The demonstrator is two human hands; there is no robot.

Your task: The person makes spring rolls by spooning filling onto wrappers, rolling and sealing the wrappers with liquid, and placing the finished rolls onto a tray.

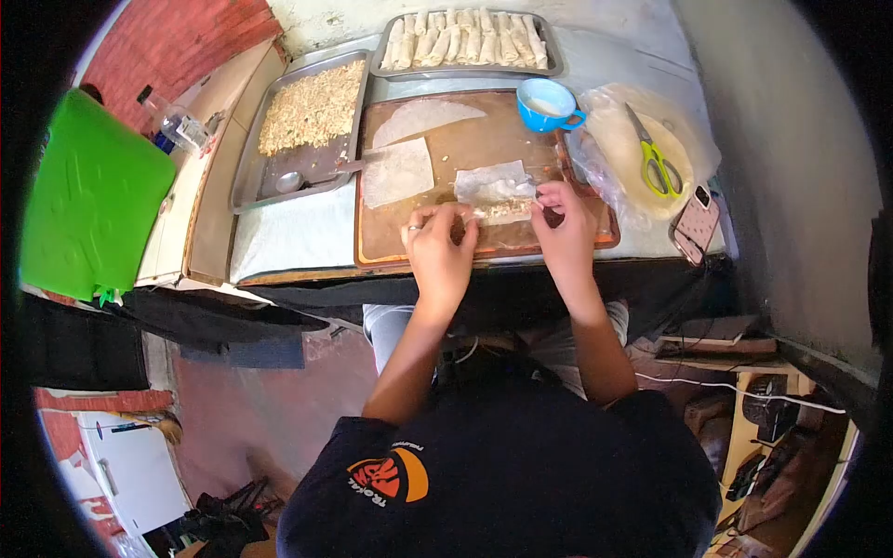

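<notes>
Your left hand point(439, 259) has its fingers curled, thumb and fingertips pinching the near left end of the thin white translucent wrapper point(491, 180). Your right hand point(567, 228) mirrors it, fingers pinching the near right end. Wrapper lies on the brown rectangular board point(402, 223), toward its near edge, between your hands. Crumbly beige filling point(507, 210) runs in a strip along its near part; the far part is spread out and creased.

Left of it on the board: a squarish white wrapper piece point(398, 173), flat, with a half-round white wrapper piece point(428, 119) just beyond. Light blue cup point(547, 99) with whitish contents is at the board's far right corner, handle pointing right.

Left of the board you've got a grey metal tray point(244, 182) of loose beige filling point(312, 107), heaped toward the far end. Metal spoon point(290, 181) has its bowl in the tray, handle out over the right rim. Beyond the board, a dark metal tray point(557, 60) holds pale rolled wrappers point(465, 42), packed in rows.

To your right, green-handled scissors point(661, 177) lie on round pale wrappers point(621, 153) in a clear plastic bag point(595, 181). Pink-backed phone point(696, 228) is just nearer you on the white-covered bench point(288, 240).
</notes>
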